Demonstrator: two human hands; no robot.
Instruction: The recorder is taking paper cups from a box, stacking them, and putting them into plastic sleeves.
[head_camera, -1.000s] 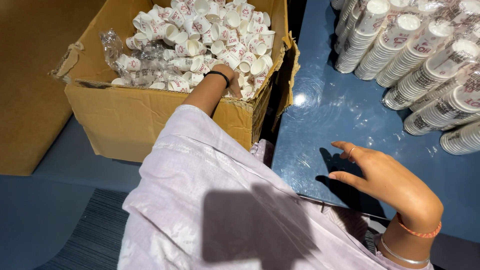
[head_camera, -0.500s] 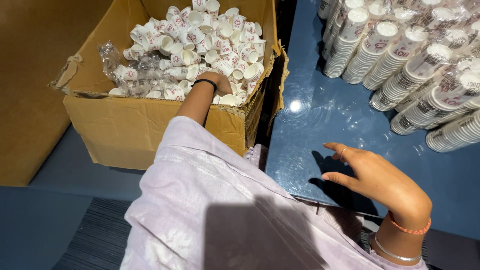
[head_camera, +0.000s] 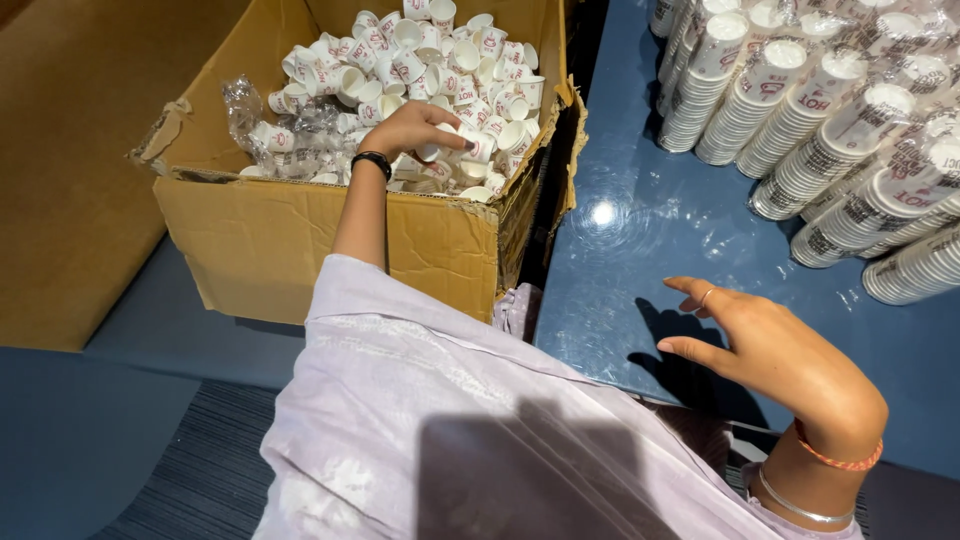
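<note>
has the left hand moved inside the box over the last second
Yes. The left hand has lifted clear of the cardboard box's front wall, deeper in over the loose paper cups, fingers now closing on one.

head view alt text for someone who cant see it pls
A person's left hand reaches into a cardboard box full of loose small paper cups. Their right hand hovers empty over a blue table holding stacked cups.

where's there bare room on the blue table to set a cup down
Bare table lies between the cardboard box and the stacked cups, running down to the right hand hovering over it. The top right is crowded with cup stacks lying on their sides. The box is packed with loose cups, where the left hand reaches.
</note>
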